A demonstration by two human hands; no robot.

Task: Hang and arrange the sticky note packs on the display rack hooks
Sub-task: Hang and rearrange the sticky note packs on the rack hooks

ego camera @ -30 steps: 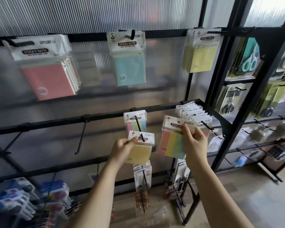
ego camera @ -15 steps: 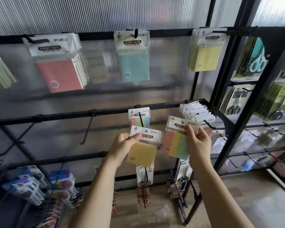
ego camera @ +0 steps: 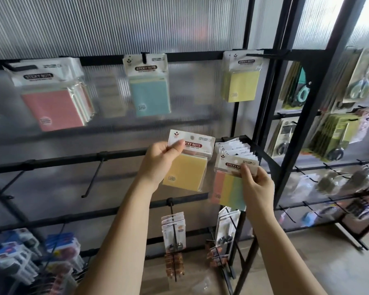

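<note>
My left hand (ego camera: 160,161) pinches the white header of an orange sticky note pack (ego camera: 186,170), held free in front of the middle rail. My right hand (ego camera: 257,186) grips a striped pink, yellow and green sticky note pack (ego camera: 227,188) by its header, just in front of a row of similar packs (ego camera: 237,149) on a hook at the rail's right end. A bare black hook (ego camera: 94,175) sticks out of the middle rail to the left. On the top rail hang pink packs (ego camera: 53,107), a blue pack (ego camera: 149,96) and yellow packs (ego camera: 241,86).
Black rack frame posts (ego camera: 285,133) stand right of my hands. Scissors in packaging (ego camera: 337,143) hang on the adjoining rack to the right. Small carded items (ego camera: 174,233) hang on lower hooks, and blue packaged goods (ego camera: 32,256) fill the bottom left.
My left hand has pulled the orange pack off the middle hook and raised it up and to the right. The right hand stays near the row of packs. The view has tilted upward.
</note>
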